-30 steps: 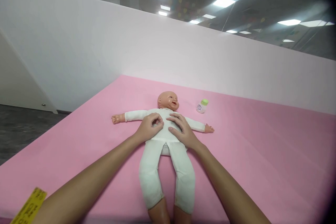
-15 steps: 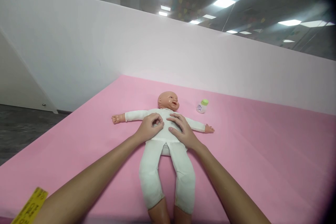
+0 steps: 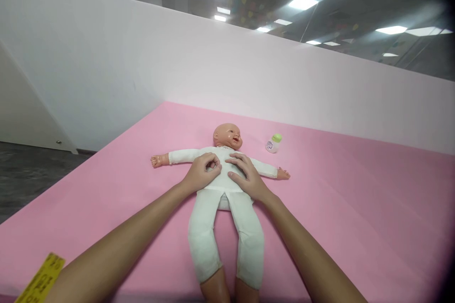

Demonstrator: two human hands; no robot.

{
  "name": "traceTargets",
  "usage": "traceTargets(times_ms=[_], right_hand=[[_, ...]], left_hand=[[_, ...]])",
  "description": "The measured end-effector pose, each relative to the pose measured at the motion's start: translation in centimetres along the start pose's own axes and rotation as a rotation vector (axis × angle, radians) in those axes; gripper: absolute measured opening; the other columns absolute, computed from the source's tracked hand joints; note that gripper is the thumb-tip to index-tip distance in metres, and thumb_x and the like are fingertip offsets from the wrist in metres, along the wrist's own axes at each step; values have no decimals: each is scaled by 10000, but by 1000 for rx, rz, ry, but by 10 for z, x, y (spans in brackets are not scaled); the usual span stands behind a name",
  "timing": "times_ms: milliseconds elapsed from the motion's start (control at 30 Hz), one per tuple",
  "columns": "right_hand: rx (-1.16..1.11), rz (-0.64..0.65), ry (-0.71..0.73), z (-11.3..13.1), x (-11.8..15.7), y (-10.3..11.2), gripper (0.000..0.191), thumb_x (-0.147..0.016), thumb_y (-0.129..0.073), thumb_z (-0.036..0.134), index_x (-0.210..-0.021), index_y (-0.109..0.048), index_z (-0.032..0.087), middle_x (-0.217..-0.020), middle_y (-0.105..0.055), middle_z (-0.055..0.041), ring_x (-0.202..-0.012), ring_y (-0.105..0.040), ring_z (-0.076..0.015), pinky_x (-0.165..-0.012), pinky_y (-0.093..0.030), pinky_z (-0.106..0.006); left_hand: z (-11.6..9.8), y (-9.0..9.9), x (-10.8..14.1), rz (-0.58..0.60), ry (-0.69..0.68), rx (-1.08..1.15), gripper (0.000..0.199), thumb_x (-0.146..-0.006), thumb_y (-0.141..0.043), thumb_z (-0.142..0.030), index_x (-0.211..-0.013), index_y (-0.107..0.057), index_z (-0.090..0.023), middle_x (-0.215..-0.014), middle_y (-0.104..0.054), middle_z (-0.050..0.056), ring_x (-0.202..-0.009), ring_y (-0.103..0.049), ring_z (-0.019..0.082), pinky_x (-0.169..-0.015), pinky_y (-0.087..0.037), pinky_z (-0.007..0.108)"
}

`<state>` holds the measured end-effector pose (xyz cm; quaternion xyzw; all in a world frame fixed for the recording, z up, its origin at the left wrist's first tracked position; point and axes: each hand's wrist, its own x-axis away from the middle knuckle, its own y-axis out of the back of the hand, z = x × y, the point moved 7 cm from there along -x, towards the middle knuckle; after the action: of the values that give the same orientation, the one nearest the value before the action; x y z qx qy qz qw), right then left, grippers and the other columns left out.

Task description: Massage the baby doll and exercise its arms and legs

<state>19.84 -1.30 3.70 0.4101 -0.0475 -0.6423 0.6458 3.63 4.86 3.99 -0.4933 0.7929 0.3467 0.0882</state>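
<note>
A baby doll [image 3: 224, 182] in a white outfit lies on its back, arms spread, head turned to the right. On the left side of its chest rests my left hand [image 3: 203, 171], fingers curled with thumb and fingertips near each other; whether cloth is between them is too small to tell. My right hand [image 3: 248, 175] lies on the other side of the chest, fingers apart and holding nothing. A small clear bottle with a green cap [image 3: 273, 143] is on the pink surface, right of the doll's head.
The pink tabletop [image 3: 337, 208] runs up to a white partition [image 3: 249, 71] at the back. A yellow strip with dark print [image 3: 40, 281] shows at the lower left, beside my left forearm. Dark floor [image 3: 21, 175] is visible at the far left.
</note>
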Motion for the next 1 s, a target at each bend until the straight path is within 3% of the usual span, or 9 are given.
traceTargets(times_ms=[1000], right_hand=[[2,5,-10,0,-1,0,345,-955,-644,389,-1295,-648,332,-1428,-518,-71,-1412,-452,-269,-1233,-316,-508]], left_hand=[[1,0,0,-5,2,-7,79,-852,-592,-216,-785,-600,-174,-731,-537,-20,-696,-475,137,-664,-372,283]])
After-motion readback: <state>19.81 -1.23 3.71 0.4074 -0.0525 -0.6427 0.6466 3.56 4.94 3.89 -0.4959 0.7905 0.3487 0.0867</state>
